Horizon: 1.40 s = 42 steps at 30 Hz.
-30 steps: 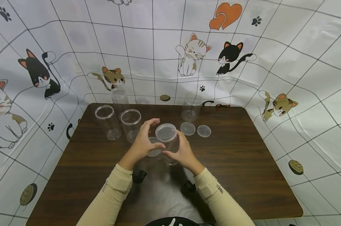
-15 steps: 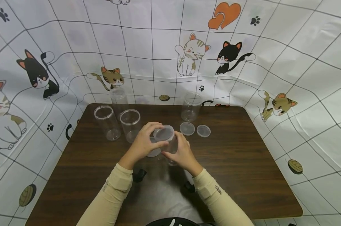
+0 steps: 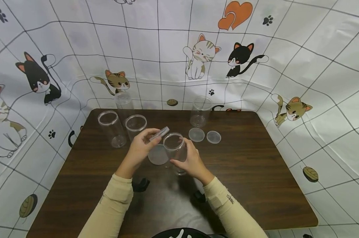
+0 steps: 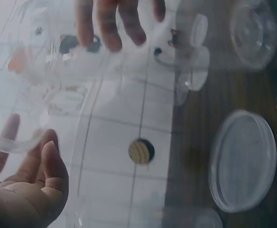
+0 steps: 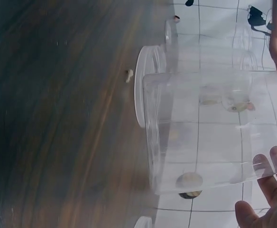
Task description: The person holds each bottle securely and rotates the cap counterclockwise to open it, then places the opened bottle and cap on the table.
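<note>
My left hand pinches a clear plastic lid by its edge, tilted, just left of a jar's mouth. That clear plastic jar is upright and uncovered, with my right hand gripping its right side, thumb in front. In the right wrist view the see-through jar fills much of the picture, its base toward the table. Beneath the left hand, another round lid lies flat on the table, partly behind the jar; the left wrist view shows this lid with its raised rim.
Several clear jars stand at the back left, including one jar with an open mouth. A further jar is at the back right, with two lids before it. The brown table meets a cat-printed cloth behind.
The lid sat on top of the held jar earlier; my left hand has lifted it off and moved left with it. The right hand and jar stay nearly in place.
</note>
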Motion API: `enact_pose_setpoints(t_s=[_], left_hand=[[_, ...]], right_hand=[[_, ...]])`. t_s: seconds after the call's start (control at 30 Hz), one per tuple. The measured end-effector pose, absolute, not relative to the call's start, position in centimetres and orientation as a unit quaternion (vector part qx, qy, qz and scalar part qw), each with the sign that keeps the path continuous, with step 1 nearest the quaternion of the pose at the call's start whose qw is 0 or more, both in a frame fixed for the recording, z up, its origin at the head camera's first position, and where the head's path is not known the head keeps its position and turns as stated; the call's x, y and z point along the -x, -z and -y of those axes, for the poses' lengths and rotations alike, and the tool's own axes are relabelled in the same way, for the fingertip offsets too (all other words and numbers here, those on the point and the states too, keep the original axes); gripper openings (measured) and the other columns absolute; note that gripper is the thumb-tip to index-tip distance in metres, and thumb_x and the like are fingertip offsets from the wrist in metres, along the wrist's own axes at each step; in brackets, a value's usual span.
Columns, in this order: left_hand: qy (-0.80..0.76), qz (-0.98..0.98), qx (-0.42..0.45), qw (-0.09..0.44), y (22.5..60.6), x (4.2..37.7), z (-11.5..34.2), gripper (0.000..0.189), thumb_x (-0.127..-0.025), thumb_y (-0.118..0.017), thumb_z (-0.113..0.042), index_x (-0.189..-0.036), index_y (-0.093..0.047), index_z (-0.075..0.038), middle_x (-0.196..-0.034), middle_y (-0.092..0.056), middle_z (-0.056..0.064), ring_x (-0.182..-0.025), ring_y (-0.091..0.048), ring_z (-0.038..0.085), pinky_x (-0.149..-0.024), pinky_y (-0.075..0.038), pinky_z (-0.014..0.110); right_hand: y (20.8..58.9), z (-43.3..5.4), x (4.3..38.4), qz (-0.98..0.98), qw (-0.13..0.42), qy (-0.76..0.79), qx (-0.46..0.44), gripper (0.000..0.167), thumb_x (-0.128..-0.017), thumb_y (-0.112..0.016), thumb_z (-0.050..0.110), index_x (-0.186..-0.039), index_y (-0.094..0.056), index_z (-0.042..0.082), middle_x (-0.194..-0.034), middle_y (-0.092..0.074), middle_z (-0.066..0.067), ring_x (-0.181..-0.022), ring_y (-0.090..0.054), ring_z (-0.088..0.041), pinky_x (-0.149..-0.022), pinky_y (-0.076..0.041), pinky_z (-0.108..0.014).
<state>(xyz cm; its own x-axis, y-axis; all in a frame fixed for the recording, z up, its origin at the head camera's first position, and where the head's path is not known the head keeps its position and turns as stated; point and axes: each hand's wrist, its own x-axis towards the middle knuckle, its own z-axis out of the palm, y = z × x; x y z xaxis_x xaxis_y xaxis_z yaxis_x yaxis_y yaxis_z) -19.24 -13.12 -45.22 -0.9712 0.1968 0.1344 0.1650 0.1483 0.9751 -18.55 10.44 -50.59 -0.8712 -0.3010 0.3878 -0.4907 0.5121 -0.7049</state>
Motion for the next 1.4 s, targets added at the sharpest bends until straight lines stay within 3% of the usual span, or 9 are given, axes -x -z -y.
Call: enact_pose_setpoints(t_s=[0.13,0.33,0.53,0.73,1.03,1.1,1.23,1.3,1.4], left_hand=[[-0.653,-0.755,-0.056,0.011,46.4,18.9,15.4,0.045,-0.104,-0.059,-0.036,-0.137,-0.057,-0.004,-0.129,-0.061,0.019,-0.112,-0.058,0.018,-0.098,-0.047,0.034],[-0.625,-0.781,0.0,0.005,48.2,18.3,19.6,0.056,-0.107,-0.047,-0.045,-0.136,-0.057,0.002,-0.135,-0.06,0.024,-0.101,-0.065,0.007,-0.086,-0.053,0.025],[-0.577,-0.811,0.078,0.049,50.9,18.1,23.9,0.079,-0.1,-0.036,-0.068,-0.134,-0.059,0.0,-0.131,-0.061,0.024,-0.099,-0.068,0.02,-0.076,-0.058,0.031],[-0.564,-0.806,0.135,0.114,53.5,17.7,26.6,0.086,-0.1,-0.031,-0.071,-0.14,-0.053,0.001,-0.131,-0.059,0.025,-0.097,-0.07,0.022,-0.076,-0.06,0.035],[-0.481,-0.857,0.164,0.083,56.1,18.3,28.0,0.082,-0.103,-0.026,-0.066,-0.133,-0.063,0.0,-0.099,-0.071,0.019,-0.074,-0.068,0.02,-0.062,-0.057,0.034],[-0.411,-0.893,0.169,0.071,56.3,18.4,28.0,0.085,-0.102,-0.022,-0.068,-0.132,-0.065,-0.002,-0.101,-0.071,0.022,-0.078,-0.066,0.029,-0.061,-0.053,0.04],[-0.32,-0.929,0.172,0.075,56.4,18.6,28.0,0.09,-0.1,-0.017,-0.072,-0.14,-0.058,-0.002,-0.135,-0.059,0.029,-0.109,-0.057,0.054,-0.074,-0.051,0.059],[-0.311,-0.932,0.171,0.076,56.4,18.6,27.9,0.091,-0.1,-0.017,-0.072,-0.147,-0.049,-0.001,-0.144,-0.049,0.031,-0.121,-0.05,0.057,-0.082,-0.048,0.066],[-0.313,-0.93,0.175,0.076,56.3,18.5,27.8,0.088,-0.101,-0.02,-0.07,-0.146,-0.048,0.0,-0.142,-0.05,0.033,-0.119,-0.051,0.057,-0.082,-0.049,0.065]], right_hand=[[50.6,-11.0,19.5,0.857,0.099,-0.461,-0.209,0.089,-0.077,-0.091,0.022,-0.146,-0.039,0.001,-0.138,-0.053,-0.019,-0.132,-0.048,-0.034,-0.11,-0.035,-0.056],[50.9,-12.0,22.2,0.842,0.085,-0.504,-0.17,0.084,-0.08,-0.088,0.019,-0.146,-0.038,0.003,-0.14,-0.053,-0.015,-0.135,-0.046,-0.03,-0.115,-0.032,-0.048],[51.4,-12.5,24.2,0.835,0.074,-0.53,-0.126,0.084,-0.084,-0.085,0.024,-0.149,-0.035,0.008,-0.143,-0.049,-0.011,-0.137,-0.043,-0.031,-0.114,-0.033,-0.053],[51.4,-11.9,26.5,0.834,0.066,-0.537,-0.112,0.087,-0.087,-0.082,0.026,-0.153,-0.029,0.007,-0.148,-0.045,-0.012,-0.143,-0.037,-0.032,-0.117,-0.029,-0.052],[51.7,-10.5,30.5,0.837,0.082,-0.529,-0.117,0.088,-0.088,-0.082,0.02,-0.153,-0.027,-0.002,-0.145,-0.045,-0.021,-0.136,-0.043,-0.036,-0.115,-0.033,-0.048],[51.8,-10.2,31.2,0.835,0.079,-0.533,-0.112,0.089,-0.087,-0.082,0.019,-0.153,-0.026,-0.003,-0.145,-0.045,-0.023,-0.135,-0.044,-0.037,-0.115,-0.033,-0.048],[52.3,-9.9,32.4,0.838,0.071,-0.532,-0.103,0.09,-0.088,-0.082,0.019,-0.153,-0.025,-0.003,-0.145,-0.043,-0.023,-0.136,-0.042,-0.037,-0.116,-0.031,-0.047],[52.5,-9.9,32.8,0.841,0.072,-0.526,-0.101,0.089,-0.088,-0.082,0.02,-0.153,-0.026,-0.003,-0.145,-0.044,-0.022,-0.135,-0.043,-0.036,-0.116,-0.031,-0.046],[52.7,-9.8,33.3,0.849,0.081,-0.513,-0.101,0.088,-0.087,-0.082,0.021,-0.152,-0.027,-0.001,-0.145,-0.046,-0.02,-0.135,-0.044,-0.035,-0.116,-0.032,-0.045]])
